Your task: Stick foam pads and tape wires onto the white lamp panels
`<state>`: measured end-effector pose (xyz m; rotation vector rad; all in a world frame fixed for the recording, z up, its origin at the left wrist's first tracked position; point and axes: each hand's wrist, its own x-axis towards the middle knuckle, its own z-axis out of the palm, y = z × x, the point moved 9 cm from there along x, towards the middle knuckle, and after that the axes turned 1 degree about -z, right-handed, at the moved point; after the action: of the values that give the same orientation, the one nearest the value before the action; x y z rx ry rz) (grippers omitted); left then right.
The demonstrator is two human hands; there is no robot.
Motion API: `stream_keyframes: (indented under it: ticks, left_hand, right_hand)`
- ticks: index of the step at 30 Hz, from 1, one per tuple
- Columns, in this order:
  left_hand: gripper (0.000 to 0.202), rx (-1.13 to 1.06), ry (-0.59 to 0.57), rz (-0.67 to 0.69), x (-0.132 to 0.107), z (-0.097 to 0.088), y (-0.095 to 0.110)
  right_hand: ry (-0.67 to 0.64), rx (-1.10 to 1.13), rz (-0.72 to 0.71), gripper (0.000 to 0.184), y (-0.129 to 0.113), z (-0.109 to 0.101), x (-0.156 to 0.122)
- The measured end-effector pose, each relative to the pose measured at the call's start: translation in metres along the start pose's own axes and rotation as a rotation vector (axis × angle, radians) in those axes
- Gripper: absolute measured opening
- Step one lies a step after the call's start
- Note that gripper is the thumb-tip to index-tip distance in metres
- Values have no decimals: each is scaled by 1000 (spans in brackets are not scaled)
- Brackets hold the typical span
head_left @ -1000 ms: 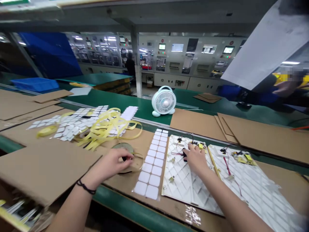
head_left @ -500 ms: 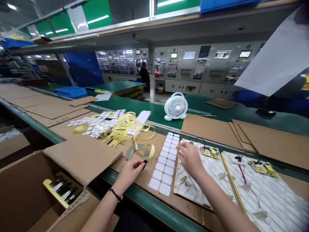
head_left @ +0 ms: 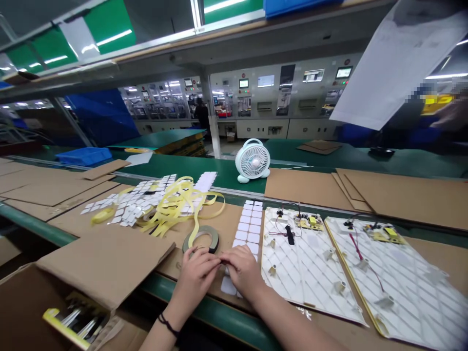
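My left hand [head_left: 197, 275] and my right hand [head_left: 244, 273] meet fingertip to fingertip over the cardboard, both pinched closed. Whatever lies between the fingertips is too small to make out. Just beyond them is a dark tape roll [head_left: 215, 239] with a yellow backing strip [head_left: 195, 225] peeling off it. Under my right hand runs a sheet of white stickers [head_left: 249, 220], its near part covered. Right of that lies a white ribbed panel [head_left: 292, 278] with wires, a small circuit board [head_left: 309, 222] and a black tape piece [head_left: 290, 236] on it.
A second ribbed panel [head_left: 409, 297] lies at the right. Tangled yellow strips [head_left: 171, 207] and loose sticker sheets [head_left: 131, 204] are heaped at the left. A pale blue fan [head_left: 253, 162] stands behind. An open cardboard box [head_left: 22, 302] is at the lower left.
My right hand has left the panel and come back to my left hand. The black tape piece now shows on the panel's wires. The view has shifted to the right.
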<state>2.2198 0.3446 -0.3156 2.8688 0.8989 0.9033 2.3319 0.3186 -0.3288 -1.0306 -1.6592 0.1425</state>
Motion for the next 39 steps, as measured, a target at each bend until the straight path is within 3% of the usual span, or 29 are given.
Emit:
stream_keyframes:
  ticks: [6, 10, 14, 17, 21, 25, 28, 33, 36, 39]
  left_hand:
    - [18, -205, -92, -257, 7, 8, -21]
    - [29, -327, -56, -444, 15, 4, -55]
    - [34, -278, -91, -531, 23, 3, -79]
    - [35, -225, -66, -465, 24, -5, -74]
    - [19, -158, 139, -328, 8, -24, -51]
    - [17, -199, -2, -314, -7, 0, -41]
    - [20, -274, -16, -386, -10, 10, -45]
    - [23, -298, 4, -502, -9, 15, -54]
    - [22, -334, 79, -586, -14, 14, -66]
    - [22, -384, 123, -693, -18, 17, -78]
  right_hand:
    - [47, 5, 81, 15, 4, -7, -1]
    - [-91, 95, 36, 16, -11, 2, -2]
    - [-161, 230, 61, 18, -22, 9, -3]
    - [-158, 333, 208, 20, -11, 12, -6]
    - [-116, 483, 410, 22, 13, 16, -11]
    - [-63, 607, 459, 25, 24, 18, -13]
    - [-60, 599, 447, 26, 24, 19, -13]
    - [92, 265, 304, 22, 17, -8, -8]
    - [147, 36, 55, 19, -7, -24, -1]
    - [49, -122, -222, 21, -34, -13, -1]
